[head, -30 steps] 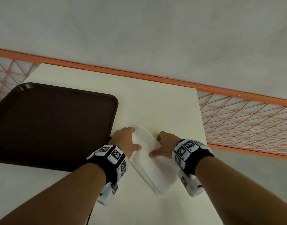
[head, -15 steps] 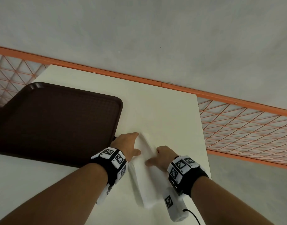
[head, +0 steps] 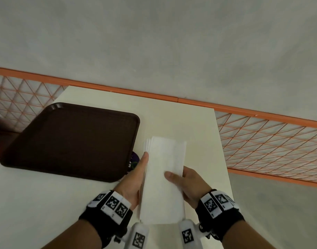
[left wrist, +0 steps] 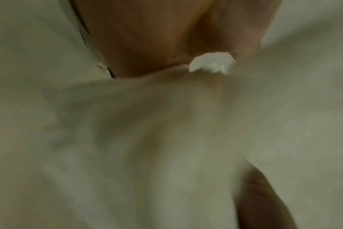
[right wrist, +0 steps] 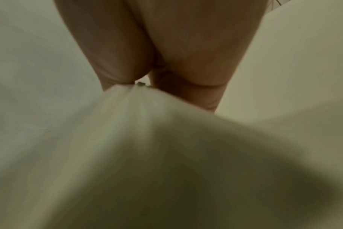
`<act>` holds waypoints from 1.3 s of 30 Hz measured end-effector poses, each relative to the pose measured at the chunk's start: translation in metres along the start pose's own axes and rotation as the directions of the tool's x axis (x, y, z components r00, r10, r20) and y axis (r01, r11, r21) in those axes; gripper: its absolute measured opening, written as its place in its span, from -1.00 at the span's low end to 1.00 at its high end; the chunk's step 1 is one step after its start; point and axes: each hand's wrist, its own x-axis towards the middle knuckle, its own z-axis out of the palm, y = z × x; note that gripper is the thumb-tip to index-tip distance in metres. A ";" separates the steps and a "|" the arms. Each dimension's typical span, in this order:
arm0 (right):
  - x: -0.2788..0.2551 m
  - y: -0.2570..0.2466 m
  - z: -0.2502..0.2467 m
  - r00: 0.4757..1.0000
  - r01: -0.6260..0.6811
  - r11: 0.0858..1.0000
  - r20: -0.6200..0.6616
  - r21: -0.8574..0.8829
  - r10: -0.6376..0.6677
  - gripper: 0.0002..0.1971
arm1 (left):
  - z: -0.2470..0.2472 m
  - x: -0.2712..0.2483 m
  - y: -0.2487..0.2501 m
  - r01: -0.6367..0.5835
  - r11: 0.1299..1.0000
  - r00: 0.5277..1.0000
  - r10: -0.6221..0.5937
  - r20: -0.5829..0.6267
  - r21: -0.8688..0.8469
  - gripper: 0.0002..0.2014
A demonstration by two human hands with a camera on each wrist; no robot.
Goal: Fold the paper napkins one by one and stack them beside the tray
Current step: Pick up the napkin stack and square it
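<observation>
cream table (head: pixel 172 121): both hands, left hand (head: pixel 134 178) and right hand (head: pixel 190 184), clasp the napkin stack (head: pixel 163 177) right of the tray (head: pixel 73 141); edges should be squared before release.

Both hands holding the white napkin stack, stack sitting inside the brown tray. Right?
Not quite. Both the left hand and the right hand do hold the white napkin stack, but it is not inside the brown tray. The head view shows it to the right of the tray, over the bare cream table.
</observation>
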 end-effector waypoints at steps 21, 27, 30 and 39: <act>-0.062 0.004 0.065 0.833 -0.023 0.816 -0.462 -0.578 -0.303 -0.78 | 0.006 -0.038 -0.041 -0.296 0.869 0.854 0.427 -0.299 0.396 -0.64; -0.084 -0.005 0.070 0.813 0.099 0.740 -0.375 -0.665 -0.446 -0.85 | 0.016 -0.063 -0.038 -0.309 0.918 0.873 0.378 -0.309 0.249 -0.45; -0.092 -0.005 0.072 0.803 0.182 0.766 -0.357 -0.616 -0.478 -0.91 | 0.022 -0.075 -0.037 -0.262 0.959 0.909 0.283 -0.307 0.106 -0.44; -0.103 -0.003 0.085 0.773 0.308 0.765 -0.319 -0.566 -0.548 -0.86 | 0.008 -0.090 -0.047 -0.312 0.934 0.928 0.260 -0.268 -0.174 -0.12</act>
